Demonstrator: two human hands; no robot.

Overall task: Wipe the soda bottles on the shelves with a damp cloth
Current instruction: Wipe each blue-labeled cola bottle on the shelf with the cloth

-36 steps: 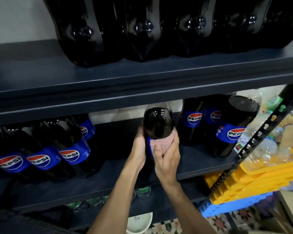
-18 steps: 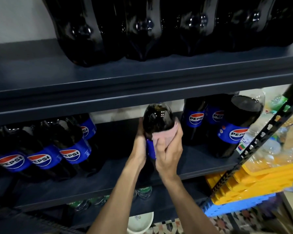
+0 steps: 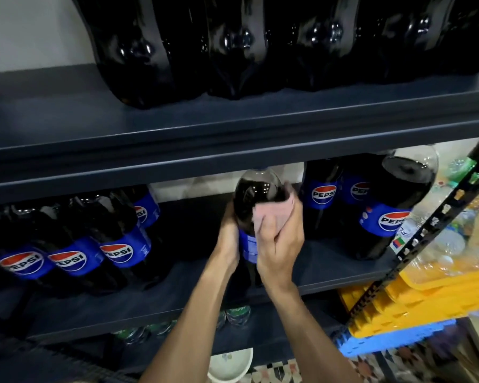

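A large dark soda bottle point(image 3: 256, 193) with a blue label stands at the front of the middle shelf point(image 3: 177, 297). My left hand point(image 3: 228, 239) grips its left side around the label. My right hand point(image 3: 281, 246) holds a pink cloth point(image 3: 273, 214) pressed against the bottle's right shoulder. The bottle's lower part is hidden behind my hands and forearms.
More Pepsi bottles point(image 3: 119, 244) lean at the shelf's left and stand at its right point(image 3: 393, 205). Dark bottles point(image 3: 233, 45) fill the upper shelf point(image 3: 233, 128). A perforated black upright point(image 3: 421, 230), yellow crates point(image 3: 415, 302) and a blue crate point(image 3: 393, 338) are on the right. A white bowl point(image 3: 230, 366) sits below.
My right hand has slid the pink cloth upward from the bottle's label to its shoulder. My left hand has kept its grip on the bottle.
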